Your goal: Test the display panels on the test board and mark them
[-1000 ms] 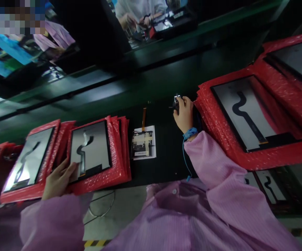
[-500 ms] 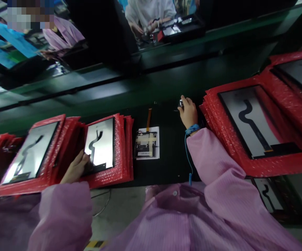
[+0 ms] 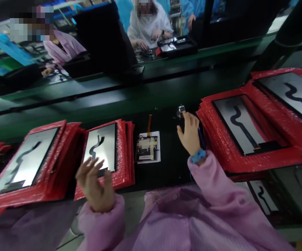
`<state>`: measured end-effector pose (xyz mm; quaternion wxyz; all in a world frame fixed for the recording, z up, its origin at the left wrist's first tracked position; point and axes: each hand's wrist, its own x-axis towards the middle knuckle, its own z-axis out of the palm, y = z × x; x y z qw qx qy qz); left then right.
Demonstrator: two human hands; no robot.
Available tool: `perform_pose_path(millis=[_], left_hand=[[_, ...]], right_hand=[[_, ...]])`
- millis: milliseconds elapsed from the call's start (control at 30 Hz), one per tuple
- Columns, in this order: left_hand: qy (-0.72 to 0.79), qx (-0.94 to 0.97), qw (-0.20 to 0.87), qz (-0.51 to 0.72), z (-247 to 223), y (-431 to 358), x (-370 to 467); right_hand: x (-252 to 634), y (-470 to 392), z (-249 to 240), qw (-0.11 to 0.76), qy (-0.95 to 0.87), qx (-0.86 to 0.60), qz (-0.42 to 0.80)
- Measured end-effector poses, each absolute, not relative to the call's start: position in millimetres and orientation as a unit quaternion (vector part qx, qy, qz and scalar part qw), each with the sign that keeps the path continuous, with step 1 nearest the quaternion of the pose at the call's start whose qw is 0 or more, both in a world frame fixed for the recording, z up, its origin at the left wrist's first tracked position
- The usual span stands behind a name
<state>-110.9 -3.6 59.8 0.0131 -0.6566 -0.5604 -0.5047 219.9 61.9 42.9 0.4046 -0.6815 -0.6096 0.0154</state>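
Observation:
My left hand (image 3: 95,184) is raised with fingers apart and nothing in it, over the lower edge of a display panel (image 3: 104,144) on red bubble-wrap sleeves (image 3: 124,150). My right hand (image 3: 191,132), with a blue wrist strap, has its fingers spread just below a small shiny metal object (image 3: 181,109) on the black bench; a fingertip is close to it, and contact is unclear. Between my hands a taped circuit assembly (image 3: 147,148) lies on white paper, its orange ribbon cable (image 3: 149,125) pointing away from me.
More panels on red sleeves lie at the left (image 3: 26,157) and right (image 3: 247,125). A green rail (image 3: 166,83) runs behind the bench. Across it, a person in white (image 3: 151,24) works at a black tray (image 3: 178,47). Another panel (image 3: 264,197) shows below the bench, lower right.
My left hand has left the panel's edge, moved right and toward me, and opened. My right hand has let go of the small metal object and drawn back slightly. The view has shifted.

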Motion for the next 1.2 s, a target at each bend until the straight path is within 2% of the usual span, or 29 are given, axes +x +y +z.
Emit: perform_pose_path(millis=[133, 267, 467, 567, 667, 800, 900, 1067, 1200], left_hand=[[-0.441, -0.752, -0.143, -0.468, 44, -12, -41], [-0.365, -0.763, -0.300, -0.441, 32, -25, 22], [-0.260, -0.691, -0.554, -0.385, 33, -45, 96], [-0.244, -0.603, -0.673, -0.353, 40, -45, 123], [-0.241, -0.498, -0.764, -0.333, 48, -42, 145], [-0.248, -0.371, -0.841, -0.305, 60, -35, 172], [-0.264, -0.301, -0.871, -0.285, 70, -29, 183], [-0.351, -0.259, -0.853, -0.288, 81, -30, 161], [-0.446, -0.222, -0.804, -0.326, 72, -31, 112]], right_hand=[[211, -26, 46, 0.379, -0.627, -0.673, -0.102], [238, -82, 45, 0.328, -0.498, -0.765, -0.243], [291, -103, 44, 0.349, -0.460, -0.756, -0.307], [301, -105, 45, 0.334, -0.487, -0.747, -0.307], [306, -106, 46, 0.354, -0.490, -0.735, -0.308], [299, -111, 46, 0.378, -0.490, -0.713, -0.331], [280, -118, 46, 0.377, -0.600, -0.649, -0.278], [247, -129, 51, 0.372, -0.683, -0.579, -0.246], [239, -132, 58, 0.419, -0.684, -0.554, -0.223]])
